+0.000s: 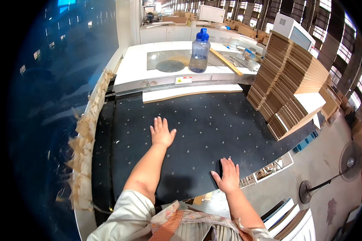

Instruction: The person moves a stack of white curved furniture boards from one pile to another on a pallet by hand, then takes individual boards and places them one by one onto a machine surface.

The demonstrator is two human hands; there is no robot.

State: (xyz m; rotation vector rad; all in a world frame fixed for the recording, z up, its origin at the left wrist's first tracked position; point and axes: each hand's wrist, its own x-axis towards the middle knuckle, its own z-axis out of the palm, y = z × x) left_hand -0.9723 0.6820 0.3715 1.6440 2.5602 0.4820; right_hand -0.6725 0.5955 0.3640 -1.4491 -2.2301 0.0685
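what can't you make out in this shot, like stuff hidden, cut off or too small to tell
Head view only:
- Left side: the blue surface shows only reflections, nothing behind it.
- Stacked boards: the lower end drops behind the edge of the black table.
- Clear bottle with blue cap: how full it is cannot be told.
- Far workshop along the top edge: too small and bent by the lens.
- Left hand and right hand lie flat, hiding the palms.

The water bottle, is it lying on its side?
No, the water bottle stands upright with its blue cap on top, on the white machine top.
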